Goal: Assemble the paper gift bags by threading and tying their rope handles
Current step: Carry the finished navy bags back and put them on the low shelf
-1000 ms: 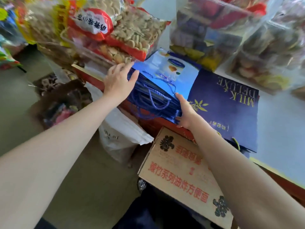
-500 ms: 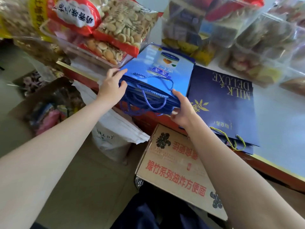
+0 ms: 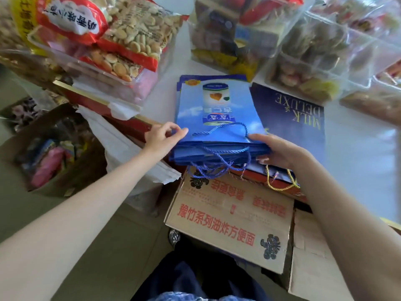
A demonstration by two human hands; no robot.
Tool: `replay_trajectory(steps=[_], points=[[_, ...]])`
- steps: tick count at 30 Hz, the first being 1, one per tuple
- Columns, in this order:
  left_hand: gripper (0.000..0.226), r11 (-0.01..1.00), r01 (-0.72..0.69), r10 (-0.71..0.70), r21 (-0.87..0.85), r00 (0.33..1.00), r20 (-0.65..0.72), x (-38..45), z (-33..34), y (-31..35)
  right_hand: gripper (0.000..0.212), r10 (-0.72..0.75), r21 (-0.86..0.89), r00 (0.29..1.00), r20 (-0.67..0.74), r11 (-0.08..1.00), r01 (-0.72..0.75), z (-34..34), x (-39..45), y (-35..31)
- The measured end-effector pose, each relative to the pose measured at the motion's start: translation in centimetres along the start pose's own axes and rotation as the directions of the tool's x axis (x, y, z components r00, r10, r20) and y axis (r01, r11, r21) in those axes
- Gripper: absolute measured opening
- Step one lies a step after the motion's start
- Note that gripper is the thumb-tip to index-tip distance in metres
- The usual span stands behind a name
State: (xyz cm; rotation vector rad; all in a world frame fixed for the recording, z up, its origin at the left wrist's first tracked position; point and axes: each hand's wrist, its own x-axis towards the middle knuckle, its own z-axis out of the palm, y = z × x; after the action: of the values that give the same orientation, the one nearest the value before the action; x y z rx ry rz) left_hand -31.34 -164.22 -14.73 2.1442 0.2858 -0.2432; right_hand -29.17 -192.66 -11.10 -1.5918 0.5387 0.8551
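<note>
Your stack of flat blue gift bags [image 3: 214,118] sits on the white table's [image 3: 358,161] near edge, just left of the navy Milk Deluxe bag [image 3: 290,120]. Left hand [image 3: 161,135] pinches its left corner with thumb and curled fingers, right hand [image 3: 280,152] grips the right corner, thumb on top. Blue rope handles [image 3: 217,164] dangle over the cardboard box [image 3: 230,218].

Both hands [image 3: 161,137] [image 3: 280,152] forward, fingers curled.

I read "MILK DELUXE" in pale letters, upside down to me, on the dark navy bag [image 3: 290,118]. The cardboard box flap [image 3: 230,222] below carries red Chinese print, also upside down: "豫竹系列油炸方便面". The red and white label on the biscuit pack [image 3: 71,18] shows Chinese characters, but I cannot read them surely.
</note>
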Motion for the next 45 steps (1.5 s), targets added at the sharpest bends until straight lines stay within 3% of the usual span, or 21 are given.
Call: replay_trajectory(steps=[2, 4, 5, 8, 12, 15, 20, 23, 27, 30, 35, 37, 40, 42, 43, 44, 45], points=[[0.074, 0.952, 0.299, -0.288, -0.066, 0.947, 0.143, 1.6, 0.8, 0.0, 0.016, 0.007, -0.071, 1.000, 0.025, 0.997, -0.005, 0.4, 1.0, 0.6], [0.114, 0.896, 0.412, -0.356, -0.168, 0.891, 0.283, 2.5, 1.3, -0.8, 0.034, -0.001, -0.090, 0.998, 0.058, 0.996, 0.006, 0.2, 1.8, 0.9], [0.122, 0.875, 0.430, -0.346, -0.223, 0.877, 0.332, 2.5, 1.5, -1.4, 0.045, -0.006, -0.077, 0.995, 0.100, 0.997, 0.014, -0.1, 2.2, 1.1], [0.099, 0.865, 0.384, -0.261, -0.323, 0.895, 0.362, 2.4, 2.9, -3.3, 0.071, -0.045, -0.028, 0.987, 0.157, 0.998, 0.050, -0.6, 2.8, 1.6], [0.082, 0.914, 0.230, -0.143, -0.334, 0.953, 0.267, 2.4, 3.3, -3.3, 0.091, -0.195, 0.044, 0.978, -0.068, 0.979, 0.198, 0.9, 4.0, 2.3], [0.068, 0.937, 0.152, -0.091, -0.314, 0.976, 0.199, 1.2, 3.1, -3.0, 0.084, -0.263, 0.053, 0.958, -0.119, 0.961, 0.270, 1.7, 3.6, 2.8], [0.051, 0.909, 0.162, -0.141, -0.383, 0.987, 0.082, -5.1, 3.9, -1.6, 0.073, -0.363, 0.065, 0.930, -0.060, 0.928, 0.366, 0.7, 0.5, 4.5], [0.049, 0.914, 0.101, -0.139, -0.393, 0.988, -0.070, -10.0, 5.0, 0.7, 0.073, -0.441, 0.057, 0.897, 0.031, 0.897, 0.439, -1.0, -2.5, 5.9], [0.055, 0.959, -0.038, -0.065, -0.281, 0.936, -0.346, -16.4, 5.7, 6.6, 0.069, -0.578, 0.131, 0.801, 0.156, 0.816, 0.563, -3.5, -6.8, 6.6], [0.053, 0.959, -0.124, -0.003, -0.253, 0.893, -0.450, -22.0, 7.5, 10.5, 0.072, -0.667, 0.145, 0.705, 0.239, 0.743, 0.654, -6.4, -10.2, 7.3], [0.061, 0.933, -0.150, -0.077, -0.329, 0.806, -0.586, -34.3, 13.1, 12.2, 0.097, -0.625, 0.041, 0.676, 0.391, 0.745, 0.665, -8.7, -15.9, 13.1], [0.065, 0.936, -0.090, -0.155, -0.340, 0.762, -0.629, -38.2, 15.0, 12.0, 0.094, -0.575, 0.016, 0.693, 0.434, 0.774, 0.632, -8.7, -17.4, 15.7], [0.083, 0.880, 0.068, -0.377, -0.469, 0.700, -0.606, -44.0, 17.0, 10.6, 0.072, -0.469, -0.020, 0.689, 0.553, 0.819, 0.574, -8.0, -18.5, 20.3], [0.114, 0.775, 0.209, -0.568, -0.597, 0.646, -0.511, -48.7, 19.2, 9.6, 0.068, -0.361, -0.053, 0.693, 0.624, 0.866, 0.498, -7.5, -19.3, 24.4], [0.116, 0.720, 0.264, -0.641, -0.642, 0.609, -0.468, -51.2, 20.8, 8.7, 0.069, -0.283, -0.115, 0.702, 0.654, 0.880, 0.461, -7.5, -20.0, 26.7], [0.098, 0.671, 0.272, -0.684, -0.690, 0.586, -0.435, -53.7, 22.8, 7.4, 0.076, -0.212, -0.171, 0.714, 0.668, 0.889, 0.425, -7.7, -20.2, 29.1], [0.064, 0.638, 0.257, -0.701, -0.726, 0.585, -0.408, -56.2, 25.1, 6.4, 0.088, -0.136, -0.227, 0.715, 0.686, 0.893, 0.388, -7.9, -20.4, 31.6]])
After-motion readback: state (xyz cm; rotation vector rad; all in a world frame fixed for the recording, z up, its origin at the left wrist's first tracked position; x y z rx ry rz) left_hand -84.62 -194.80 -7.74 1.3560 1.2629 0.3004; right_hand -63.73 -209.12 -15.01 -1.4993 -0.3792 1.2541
